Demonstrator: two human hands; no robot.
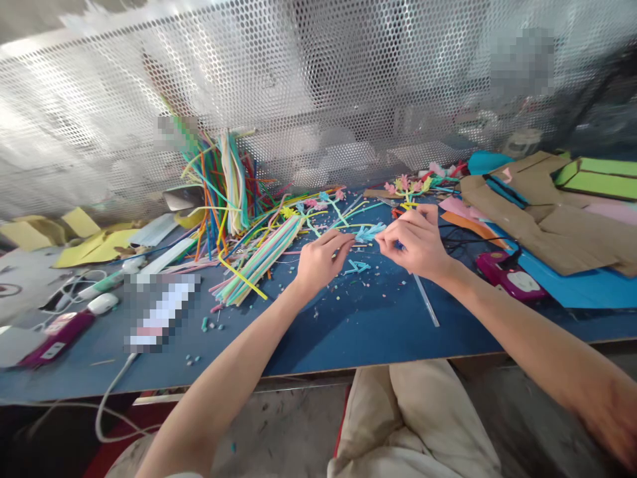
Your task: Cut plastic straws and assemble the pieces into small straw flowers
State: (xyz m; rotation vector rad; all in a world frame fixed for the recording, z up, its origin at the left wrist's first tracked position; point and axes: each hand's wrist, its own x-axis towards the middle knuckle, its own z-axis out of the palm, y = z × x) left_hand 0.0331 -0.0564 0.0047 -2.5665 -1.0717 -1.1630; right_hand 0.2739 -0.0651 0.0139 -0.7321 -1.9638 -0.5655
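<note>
A: Entry: blue desk (378, 332), littered with cut bits. Loose straw bundle (259, 259) lies left of the hands, well short of used up.

B: Finished pieces?

A: Several straw flowers (405, 186) lie at the far edge. Left hand (318, 262) and right hand (415, 245) both pinch a light-blue straw piece (369, 232) just above the desk, apparently partly shaped.
</note>
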